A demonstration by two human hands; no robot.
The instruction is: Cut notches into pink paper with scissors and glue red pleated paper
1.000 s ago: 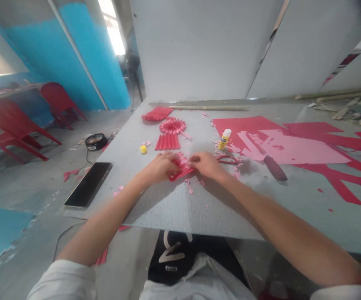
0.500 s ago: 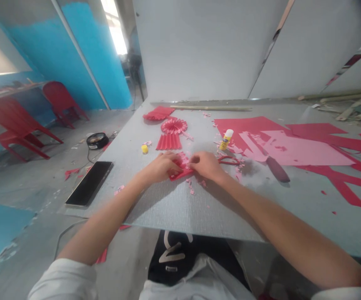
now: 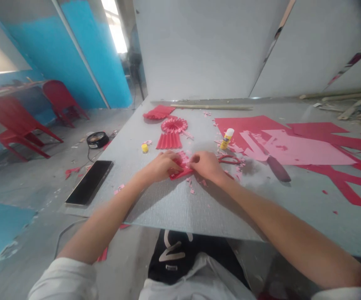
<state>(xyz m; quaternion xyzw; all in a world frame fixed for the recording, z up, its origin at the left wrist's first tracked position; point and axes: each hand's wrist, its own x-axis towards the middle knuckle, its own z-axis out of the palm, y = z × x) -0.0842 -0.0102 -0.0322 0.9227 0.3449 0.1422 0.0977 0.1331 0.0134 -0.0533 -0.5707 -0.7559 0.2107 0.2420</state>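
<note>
Between my hands lies a folded red paper (image 3: pixel 180 172) with pink cut edging on its far side. My left hand (image 3: pixel 164 163) grips its left part, fingers curled over it. At its right edge, my right hand (image 3: pixel 206 163) pinches with thumb and forefinger; what exactly sits between those fingertips is partly hidden. Just beyond is a pleated red paper piece (image 3: pixel 169 141), touching a round red-and-pink paper rosette (image 3: pixel 174 125). Scissors with red handles (image 3: pixel 229 160) lie beside my right hand, partly covered by it. An uncapped glue stick (image 3: pixel 227 139) stands farther right, and its yellow cap (image 3: pixel 144 148) is at the left.
A smartphone (image 3: pixel 89 183) lies at the table's left edge. Red sheets (image 3: pixel 249 123), a pink sheet (image 3: pixel 312 148) and a dark-handled knife (image 3: pixel 278 169) cover the right side. More pleated red paper (image 3: pixel 159 112) and a bamboo stick (image 3: pixel 211 107) lie at the back. Pink scraps are scattered around.
Both hands stay at the red paper with almost no visible movement. The view has shifted very slightly.
</note>
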